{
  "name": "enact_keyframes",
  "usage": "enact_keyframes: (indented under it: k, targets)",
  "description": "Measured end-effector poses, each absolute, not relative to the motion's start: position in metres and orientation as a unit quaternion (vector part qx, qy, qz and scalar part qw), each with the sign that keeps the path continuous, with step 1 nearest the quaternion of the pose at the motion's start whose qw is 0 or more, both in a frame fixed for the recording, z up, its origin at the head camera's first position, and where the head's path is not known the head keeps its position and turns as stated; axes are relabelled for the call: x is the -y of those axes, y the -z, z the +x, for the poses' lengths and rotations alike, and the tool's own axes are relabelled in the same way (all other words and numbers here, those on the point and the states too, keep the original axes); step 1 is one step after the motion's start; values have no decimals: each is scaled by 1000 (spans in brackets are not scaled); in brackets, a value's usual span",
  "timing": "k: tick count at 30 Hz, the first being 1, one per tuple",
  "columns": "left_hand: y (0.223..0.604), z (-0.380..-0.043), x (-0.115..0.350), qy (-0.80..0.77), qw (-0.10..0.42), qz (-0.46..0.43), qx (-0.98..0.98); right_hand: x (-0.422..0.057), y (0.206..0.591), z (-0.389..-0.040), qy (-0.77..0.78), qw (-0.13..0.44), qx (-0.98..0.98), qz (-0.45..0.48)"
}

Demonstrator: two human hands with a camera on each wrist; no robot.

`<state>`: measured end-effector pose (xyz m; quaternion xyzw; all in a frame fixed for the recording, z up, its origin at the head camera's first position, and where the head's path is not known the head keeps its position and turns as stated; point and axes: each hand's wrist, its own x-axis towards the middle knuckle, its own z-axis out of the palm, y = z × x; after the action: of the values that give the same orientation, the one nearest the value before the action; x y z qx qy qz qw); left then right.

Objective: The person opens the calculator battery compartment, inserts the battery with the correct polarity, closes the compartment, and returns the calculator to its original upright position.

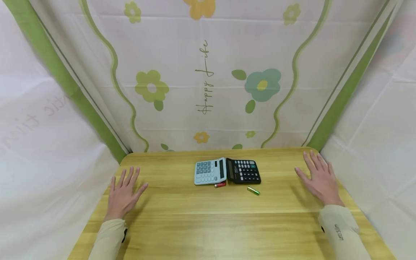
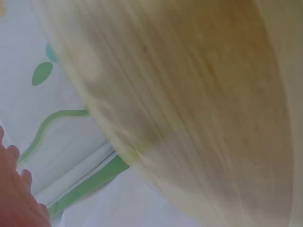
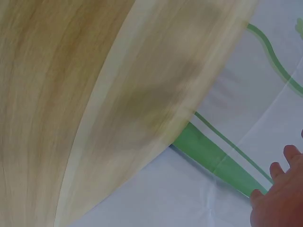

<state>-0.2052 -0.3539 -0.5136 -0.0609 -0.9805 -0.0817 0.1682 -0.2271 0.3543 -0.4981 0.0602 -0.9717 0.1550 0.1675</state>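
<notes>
My left hand [image 1: 122, 196] is spread over the left side of the wooden table [image 1: 208, 231], fingers straight and holding nothing. On the opposite side my right hand [image 1: 320, 180] is spread the same way, also holding nothing. Between them, toward the back, a light blue calculator [image 1: 204, 172] and a black calculator [image 1: 248, 171] lie with their display ends together. A red battery [image 1: 220, 185] lies at the blue calculator's front edge. The green battery [image 1: 253, 190] lies in front of the black calculator. Each wrist view shows part of the left hand [image 2: 21, 191] or the right hand [image 3: 281, 194].
A white curtain [image 1: 182, 54] with flowers and green borders hangs behind the table's back edge. White cloth hangs along the left [image 1: 48, 144] and right [image 1: 370, 144] sides too.
</notes>
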Motion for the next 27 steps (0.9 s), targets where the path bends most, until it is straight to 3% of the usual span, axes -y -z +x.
enact_keyframes:
  k: [7,13,27]
  targets:
    - [516,-210,345,95,162,-68,980,-339,498,-231,-158,151,973,71]
    - [512,-230,314,116,129,-96,980,-299,502,-247,-171,119,974,93]
    - [526,-293,212,265,-70,-148,950,-157,506,-296,-179,74,958,213]
